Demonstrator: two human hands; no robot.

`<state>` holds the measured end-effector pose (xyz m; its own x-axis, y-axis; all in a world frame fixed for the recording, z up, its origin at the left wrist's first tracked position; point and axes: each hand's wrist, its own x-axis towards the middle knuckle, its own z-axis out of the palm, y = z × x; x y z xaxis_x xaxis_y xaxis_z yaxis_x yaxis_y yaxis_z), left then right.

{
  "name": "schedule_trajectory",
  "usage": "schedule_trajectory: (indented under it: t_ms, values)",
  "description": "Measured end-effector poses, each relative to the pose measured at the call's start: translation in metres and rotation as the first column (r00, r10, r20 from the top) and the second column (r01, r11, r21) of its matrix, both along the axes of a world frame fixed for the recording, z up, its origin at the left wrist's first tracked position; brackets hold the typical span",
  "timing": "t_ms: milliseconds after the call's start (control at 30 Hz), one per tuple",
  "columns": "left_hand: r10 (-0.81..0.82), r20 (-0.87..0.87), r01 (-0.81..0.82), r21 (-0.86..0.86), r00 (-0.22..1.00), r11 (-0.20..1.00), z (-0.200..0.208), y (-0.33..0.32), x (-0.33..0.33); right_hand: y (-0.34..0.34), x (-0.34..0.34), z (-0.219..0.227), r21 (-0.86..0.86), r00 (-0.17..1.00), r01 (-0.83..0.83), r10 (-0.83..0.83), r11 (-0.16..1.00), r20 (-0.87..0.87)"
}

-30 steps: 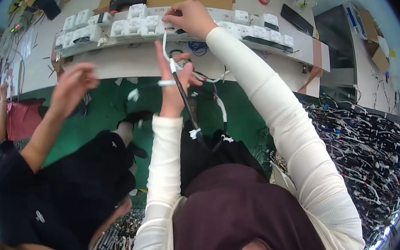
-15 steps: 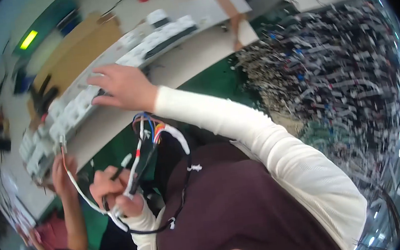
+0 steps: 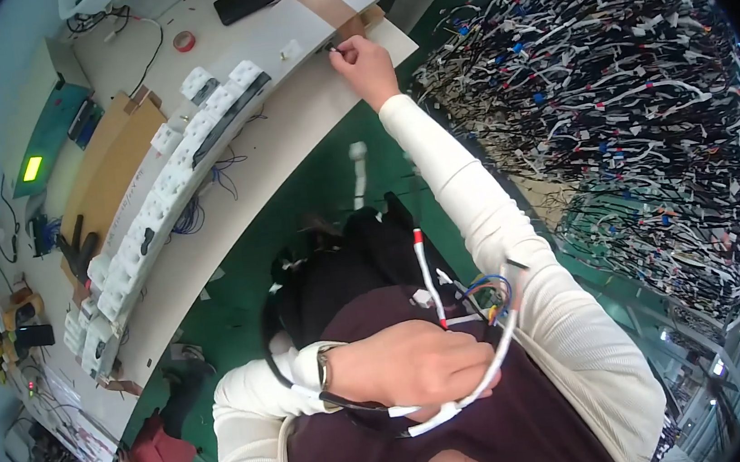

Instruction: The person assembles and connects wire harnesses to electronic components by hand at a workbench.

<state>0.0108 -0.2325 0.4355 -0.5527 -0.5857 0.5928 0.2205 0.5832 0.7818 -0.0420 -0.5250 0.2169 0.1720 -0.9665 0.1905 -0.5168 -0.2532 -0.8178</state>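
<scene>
Low in the frame, a white cable harness (image 3: 487,373) with coloured wire ends is gripped in the left hand (image 3: 403,364), fingers closed around it. At upper centre, the right hand (image 3: 361,57) is pinched on a small dark piece at the table (image 3: 305,138) edge. The white connector blocks (image 3: 172,171) appear unwired, so most work seems left.

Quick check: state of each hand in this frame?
Left hand: closed around a white cable bundle with coloured wire ends, held against the chest.
Right hand: closed, pinching a small dark piece at the workbench edge.
</scene>
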Motion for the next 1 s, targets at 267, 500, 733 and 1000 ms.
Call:
schedule_trajectory:
  t_ms: [267, 500, 733, 1000]
  values:
    - [-0.162, 0.101, 0.113, 0.375, 0.982, 0.920, -0.001, -0.036, -0.091, 0.056, -0.165, 0.133, 0.214, 0.781, -0.470, 0.290, 0.856, 0.553]
    - [-0.431, -0.110, 0.124, 0.992, 0.896, 0.005, -0.126, -0.131, -0.157, 0.159, -0.348, 0.123, 0.492, 0.673, -0.727, 0.350, 0.479, 0.652]
    - [-0.105, 0.503, -0.451, 0.835, 0.858, 0.315, -0.236, -0.135, -0.101, 0.244, -0.423, 0.023, 0.639, 0.669, -0.528, -0.191, 0.559, 0.719]
    - [0.420, 0.444, -0.604, 0.673, 0.792, 0.427, -0.043, -0.163, -0.140, 0.255, -0.470, 0.014, 0.521, 0.751, 0.082, -0.396, 0.849, 0.528]
